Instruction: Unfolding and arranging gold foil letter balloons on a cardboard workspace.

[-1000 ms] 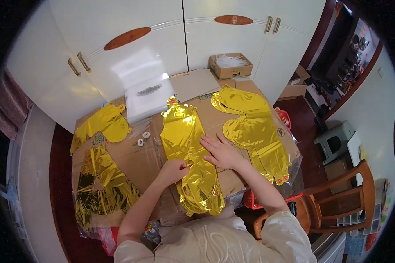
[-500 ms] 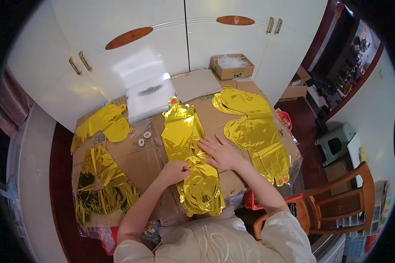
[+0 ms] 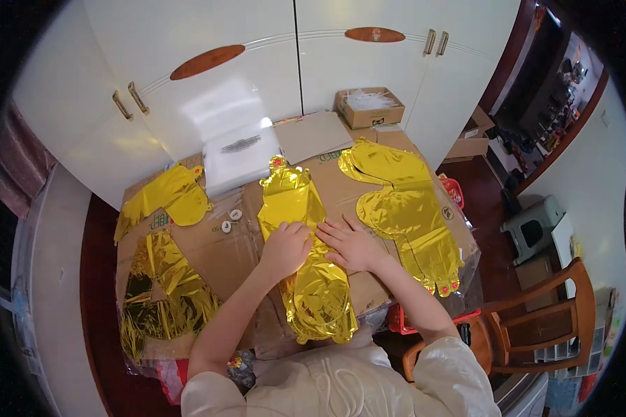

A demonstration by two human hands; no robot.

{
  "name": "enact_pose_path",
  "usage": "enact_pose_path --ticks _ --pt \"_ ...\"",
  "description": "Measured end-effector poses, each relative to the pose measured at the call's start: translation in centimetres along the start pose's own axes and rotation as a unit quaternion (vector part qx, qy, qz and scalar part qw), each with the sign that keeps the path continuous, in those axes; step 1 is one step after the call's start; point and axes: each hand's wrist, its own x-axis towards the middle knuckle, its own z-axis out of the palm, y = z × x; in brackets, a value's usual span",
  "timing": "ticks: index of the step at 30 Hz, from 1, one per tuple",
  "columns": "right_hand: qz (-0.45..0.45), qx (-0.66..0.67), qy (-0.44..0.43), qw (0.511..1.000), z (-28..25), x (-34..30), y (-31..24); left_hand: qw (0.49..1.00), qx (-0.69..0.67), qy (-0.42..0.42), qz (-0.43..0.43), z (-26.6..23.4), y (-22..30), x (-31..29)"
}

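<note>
A flat gold foil balloon [image 3: 321, 295] with small red-dotted tips lies lengthwise in front of me on a cardboard-covered table. My left hand [image 3: 285, 250] is closed over its middle, knuckles up and fingers curled against the foil; the fingertips are partly hidden. To its right, my right hand [image 3: 349, 244] lies flat with fingers spread, partly on the balloon's right edge and partly on the cardboard. Another flat gold balloon [image 3: 400, 198] rests to the right. At the far left is a gold foil piece [image 3: 170, 194], and nearer me on that side lies crinkled gold foil [image 3: 181, 295].
A stack of clear plastic bags [image 3: 240, 153] stands at the back beside a grey-brown cardboard sheet [image 3: 314, 137]. Behind is a small carton [image 3: 370, 108] of white strips. Two small white round items [image 3: 231, 221] lie left of the middle balloon. A wooden chair [image 3: 535, 320] stands at right.
My left hand has moved up and slightly right along the middle balloon, coming close to my right hand. The right hand stays nearly in place. The foil between them looks flatter.
</note>
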Motion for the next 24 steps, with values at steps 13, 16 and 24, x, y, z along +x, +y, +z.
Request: enact_pose_path --ticks 13,16,24 --pt "0.003 0.002 0.021 1.000 -0.1 -0.1 -0.1 0.990 0.128 0.016 0.050 4.8 -4.4 7.0" --pt "0.008 0.009 0.024 1.000 0.1 -0.4 0.0 0.991 0.121 0.016 0.051 4.6 -4.0 7.4" --pt "0.011 0.037 0.030 0.999 0.1 -0.4 0.0 0.990 0.132 -0.024 0.044 5.1 -4.7 8.6"
